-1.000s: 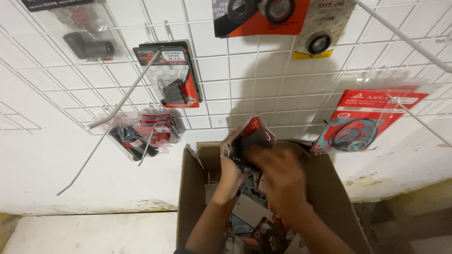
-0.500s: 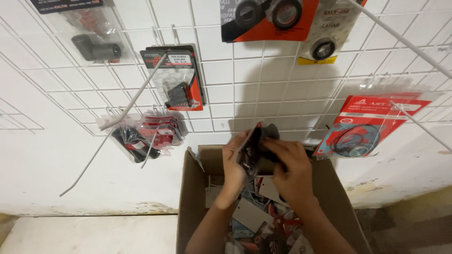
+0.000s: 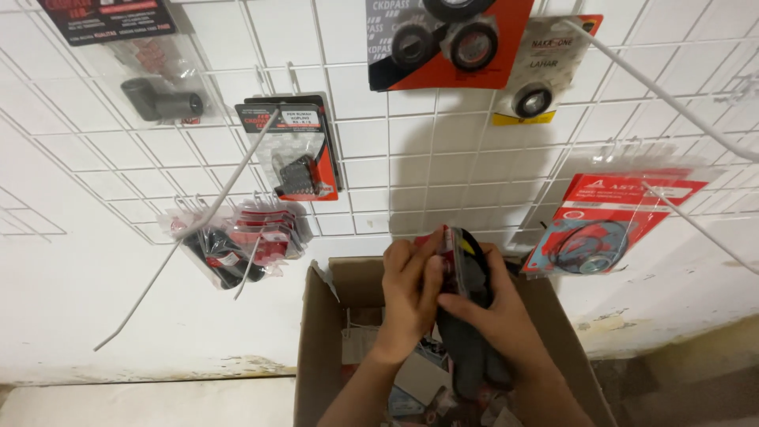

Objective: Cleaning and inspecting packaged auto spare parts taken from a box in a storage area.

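Only the one head view here, looking down at a white wire grid wall with an open brown cardboard box right under it.

Both hands are up over the box, working the same thing: a stack of flat black-and-red packaged parts, held on edge just above the box opening and in front of the lower part of the grid. The left hand has its fingers curled around the left side of the stack, thumb pressed on the front. The right hand is wrapped around the right and lower side, fingers closed on it, so it's gripped between both. A long dark piece of the stack hangs down toward the box.

Inside the box there's a jumble of more small packets, hard to make out.

On the grid: a red card pack with a gasket ring to the right, a clear bag with red-labelled parts to the left, a small black part on a red card above that, and an orange card with black rings up top.
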